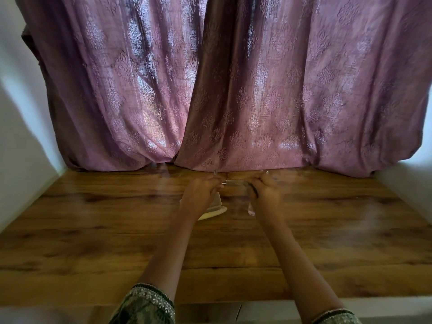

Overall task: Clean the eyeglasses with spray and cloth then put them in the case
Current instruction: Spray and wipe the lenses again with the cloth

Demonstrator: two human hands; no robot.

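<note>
Both my left hand (201,192) and my right hand (265,195) reach toward twelve o'clock, each with fingers curled, pinching one end of the eyeglasses (233,182). The eyeglasses hang between them just above the desk (93,230), near the curtain (233,90). I hold them by the ends, I judge, so my fingers are off the lenses and both faces are free for spray. Blur hides the finer grip. At seven o'clock from the eyeglasses, under my left hand, lies a pale thing (215,210), cloth or case, I cannot tell. At five o'clock stands a small clear thing (251,210), perhaps the spray.
</note>
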